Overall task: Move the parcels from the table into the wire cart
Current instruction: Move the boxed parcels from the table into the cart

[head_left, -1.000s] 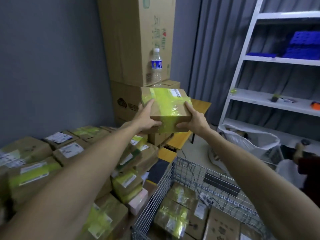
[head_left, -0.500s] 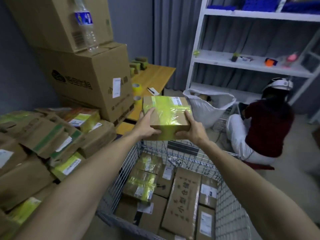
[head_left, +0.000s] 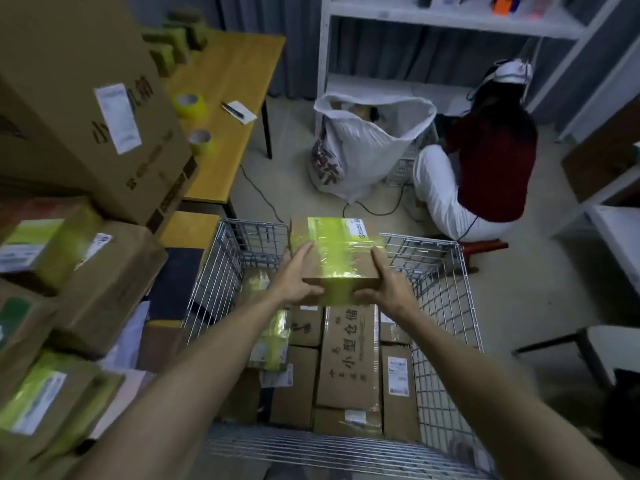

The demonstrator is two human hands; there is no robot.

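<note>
A brown cardboard parcel [head_left: 334, 249] wrapped in yellow-green tape, with a white label at its far corner, hangs level above the far half of the wire cart [head_left: 446, 306]. My left hand [head_left: 298, 277] grips its left near corner and my right hand [head_left: 388, 282] grips its right near corner, thumbs on top. Several boxed parcels [head_left: 348, 355] lie packed inside the cart below. More taped parcels [head_left: 79, 268] are heaped on the table at my left.
Large stacked cartons [head_left: 86, 98] rise at the left. A wooden table [head_left: 228, 98] behind them holds tape rolls, paper and a pen. A white sack [head_left: 363, 150] and a crouching person [head_left: 485, 161] are beyond the cart, before white shelves [head_left: 450, 19].
Both hands have carried the parcel from over the table pile rightward and down to above the cart. My view has tilted downward onto the cart.
</note>
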